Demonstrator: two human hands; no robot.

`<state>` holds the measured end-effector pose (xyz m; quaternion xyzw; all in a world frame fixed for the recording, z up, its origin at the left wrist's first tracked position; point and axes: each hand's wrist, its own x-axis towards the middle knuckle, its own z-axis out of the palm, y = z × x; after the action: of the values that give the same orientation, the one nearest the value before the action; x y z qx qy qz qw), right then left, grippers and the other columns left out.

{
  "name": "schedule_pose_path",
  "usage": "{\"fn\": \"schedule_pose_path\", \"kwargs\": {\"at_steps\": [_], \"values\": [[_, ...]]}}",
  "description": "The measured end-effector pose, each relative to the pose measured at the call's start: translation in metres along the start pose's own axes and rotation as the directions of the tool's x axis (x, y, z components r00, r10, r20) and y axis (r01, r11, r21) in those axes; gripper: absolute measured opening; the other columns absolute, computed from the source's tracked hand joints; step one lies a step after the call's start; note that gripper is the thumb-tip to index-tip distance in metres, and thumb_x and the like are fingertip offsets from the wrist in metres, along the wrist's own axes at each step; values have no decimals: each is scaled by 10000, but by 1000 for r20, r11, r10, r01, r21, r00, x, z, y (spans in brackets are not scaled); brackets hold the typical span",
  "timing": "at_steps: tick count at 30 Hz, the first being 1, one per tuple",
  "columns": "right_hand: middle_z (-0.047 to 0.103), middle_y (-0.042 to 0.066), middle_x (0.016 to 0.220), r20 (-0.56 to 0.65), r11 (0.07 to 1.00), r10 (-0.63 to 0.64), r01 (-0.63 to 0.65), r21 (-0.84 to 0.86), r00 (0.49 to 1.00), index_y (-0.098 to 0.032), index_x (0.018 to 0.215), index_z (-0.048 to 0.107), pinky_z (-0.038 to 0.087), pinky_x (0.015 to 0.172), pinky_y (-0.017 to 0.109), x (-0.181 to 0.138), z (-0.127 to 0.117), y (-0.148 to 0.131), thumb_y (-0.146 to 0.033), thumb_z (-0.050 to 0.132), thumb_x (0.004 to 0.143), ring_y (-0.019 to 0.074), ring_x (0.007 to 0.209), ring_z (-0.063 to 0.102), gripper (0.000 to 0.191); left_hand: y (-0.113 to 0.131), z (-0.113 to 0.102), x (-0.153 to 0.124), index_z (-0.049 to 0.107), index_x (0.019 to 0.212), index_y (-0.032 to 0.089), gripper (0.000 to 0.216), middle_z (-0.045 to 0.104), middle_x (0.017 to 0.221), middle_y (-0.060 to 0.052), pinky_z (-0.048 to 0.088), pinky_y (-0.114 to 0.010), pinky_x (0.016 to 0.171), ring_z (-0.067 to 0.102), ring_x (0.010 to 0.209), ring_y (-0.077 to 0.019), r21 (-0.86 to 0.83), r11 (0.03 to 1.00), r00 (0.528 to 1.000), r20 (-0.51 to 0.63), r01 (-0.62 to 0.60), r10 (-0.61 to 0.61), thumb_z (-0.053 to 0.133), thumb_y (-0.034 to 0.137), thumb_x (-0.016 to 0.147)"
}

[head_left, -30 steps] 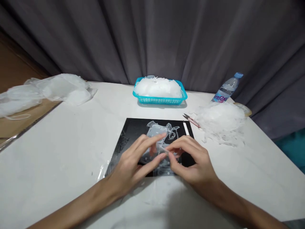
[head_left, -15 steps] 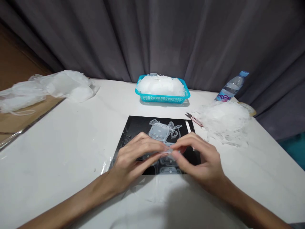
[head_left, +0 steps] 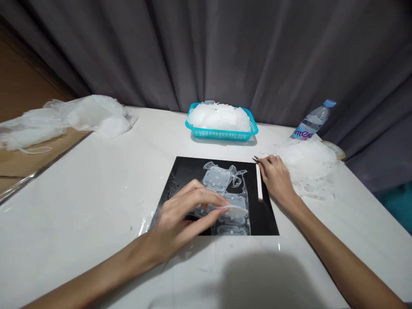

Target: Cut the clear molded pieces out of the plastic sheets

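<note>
Head view: we are watching the left hand (head_left: 180, 214) hovering over the black rectangular mat (head_left: 189, 176) in the middle of the white bench (head_left: 96, 193). Its fingers (head_left: 206, 195) and thumb are pinching shut on a thin translucent plastic piece (head_left: 237, 210). The piece is sticking out to the right, just above the clear moulded plastic strip (head_left: 222, 180) lying on the mat.

The right hand (head_left: 276, 177) is resting at the mat's far right corner, beside a white stick (head_left: 259, 184). It is curling over small pointed metal snips (head_left: 256, 159). Only the tips are showing, so we are not able to tell whether that grip is closed. A heap of clear plastic offcuts (head_left: 310, 163) is lying just beyond, and a turquoise plastic basket (head_left: 222, 134) is sitting farther back.

Risks, as we are judging them:
- The pinch is catching only the piece's edge, so the piece is liable to flex, slip and drop among the look-alike strip parts.
- The snips are lying against the heap, so loose offcuts are liable to snag on them.
</note>
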<state>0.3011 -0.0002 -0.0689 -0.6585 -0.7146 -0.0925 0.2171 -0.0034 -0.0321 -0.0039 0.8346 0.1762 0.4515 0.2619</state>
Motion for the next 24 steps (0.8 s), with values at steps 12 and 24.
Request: {"fn": "schedule_pose_path", "kwargs": {"at_steps": [12, 24], "values": [[641, 132, 1063, -212, 967, 15, 40, 253, 977, -201, 1133, 633, 447, 980, 495, 5, -24, -23, -229, 370, 1070, 310, 1074, 496, 272, -3, -2, -1, 681, 1132, 197, 225, 776, 974, -26, 561, -272, 683, 664, 831, -153, 39, 999, 999, -41, 7, -5, 712, 69, 949], [671, 53, 1079, 334, 396, -186, -241, 886, 924, -243, 1142, 706, 549, 779, 307, -18, -87, -72, -424, 662, 998, 179, 916, 661, 236, -5, -5, 0, 682, 1145, 184, 240, 797, 1034, -62, 543, -270, 672, 650, 806, -148, 52, 999, 1000, -24, 13, -12, 687, 42, 952]]}}
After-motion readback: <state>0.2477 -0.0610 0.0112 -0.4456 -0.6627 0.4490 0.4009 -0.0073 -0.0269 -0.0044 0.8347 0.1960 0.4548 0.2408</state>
